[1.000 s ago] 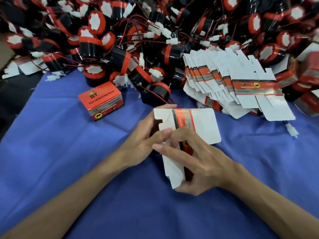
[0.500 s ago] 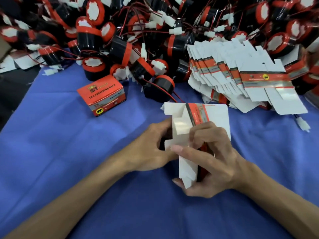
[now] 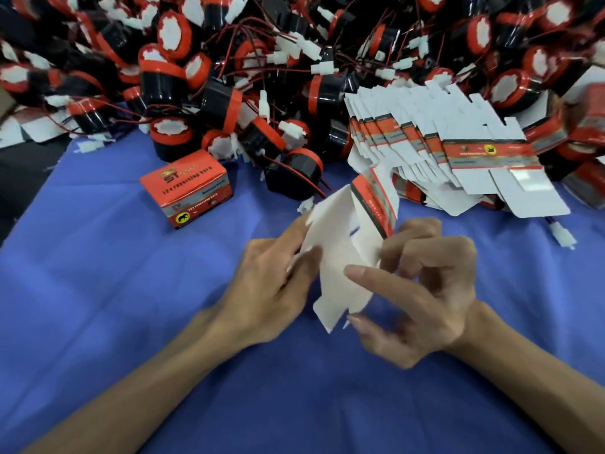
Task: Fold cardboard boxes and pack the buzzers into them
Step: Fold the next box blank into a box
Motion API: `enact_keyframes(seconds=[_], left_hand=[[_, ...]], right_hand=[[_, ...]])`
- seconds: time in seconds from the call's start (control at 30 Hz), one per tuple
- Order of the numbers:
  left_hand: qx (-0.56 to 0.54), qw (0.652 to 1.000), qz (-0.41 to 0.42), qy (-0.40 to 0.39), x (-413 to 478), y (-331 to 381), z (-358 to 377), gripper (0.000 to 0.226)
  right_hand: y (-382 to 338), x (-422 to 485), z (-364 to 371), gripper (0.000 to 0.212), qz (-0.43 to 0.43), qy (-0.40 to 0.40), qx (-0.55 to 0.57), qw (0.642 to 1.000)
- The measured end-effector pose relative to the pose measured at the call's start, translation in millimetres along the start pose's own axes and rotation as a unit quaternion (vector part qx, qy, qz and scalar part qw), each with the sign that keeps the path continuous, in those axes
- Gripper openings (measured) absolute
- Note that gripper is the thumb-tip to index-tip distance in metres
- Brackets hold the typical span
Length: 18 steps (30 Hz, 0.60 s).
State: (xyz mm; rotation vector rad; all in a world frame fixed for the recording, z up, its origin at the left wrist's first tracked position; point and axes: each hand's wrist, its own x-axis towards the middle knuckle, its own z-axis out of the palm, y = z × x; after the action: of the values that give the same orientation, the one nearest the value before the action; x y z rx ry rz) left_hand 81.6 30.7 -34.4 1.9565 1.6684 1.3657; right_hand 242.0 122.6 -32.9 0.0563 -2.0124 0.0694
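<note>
A cardboard blank [image 3: 340,257] is held up off the blue-covered counter [image 3: 114,306] between both hands. It is tilted, with its white inner face towards the camera and an orange printed strip along its upper right edge.

The left hand [image 3: 271,283] comes in from the lower left with its back up. Its forefinger lies along the blank's left edge and its thumb is pressed onto the white panel, so it pinches that side. The right hand [image 3: 425,296] meets the blank from the right. Its forefinger is stretched out straight with the tip on the white panel, the thumb sits just under the blank's lower corner, and the other fingers are curled behind the right edge by the orange strip. It appears to grip that side, though motion blur softens the contact. Both forearms slant in from the bottom corners, wrists apart.

Up and left of the blank, a finished box [image 3: 188,188] stands closed on the counter. Beyond the blank, a deep heap of black and red buzzers [image 3: 229,77] with tangled wires fills the far side. Up and right of the blank, nearly touching its top corner, lies a fanned stack of flat blanks [image 3: 442,145]. A loose white connector [image 3: 561,235] lies to the blank's right.
</note>
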Motion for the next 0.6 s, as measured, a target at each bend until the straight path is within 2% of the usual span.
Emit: enact_keyframes(seconds=[0.1,0.17,0.3,0.4,0.6], left_hand=[[0.094,0.994,0.050,0.032,3,-5,-6,0.037],[0.116,0.990,0.072,0.030,4,-8,-9,0.046],[0.137,0.984,0.102,0.048,5,-11,-13,0.054],[0.187,0.971,0.134,0.066,6,-11,-14,0.052],[0.219,0.959,0.171,0.061,4,-22,-10,0.059]], right_hand=[[3,-2,1,0.026,0.012,0.009,0.014,1.000],[5,-2,0,0.036,0.038,0.001,0.028,0.999],[7,0,-5,0.058,0.104,-0.040,-0.016,0.994],[11,3,-6,0.061,0.163,-0.058,-0.025,0.985],[14,0,-6,0.072,0.244,-0.108,0.029,0.963]])
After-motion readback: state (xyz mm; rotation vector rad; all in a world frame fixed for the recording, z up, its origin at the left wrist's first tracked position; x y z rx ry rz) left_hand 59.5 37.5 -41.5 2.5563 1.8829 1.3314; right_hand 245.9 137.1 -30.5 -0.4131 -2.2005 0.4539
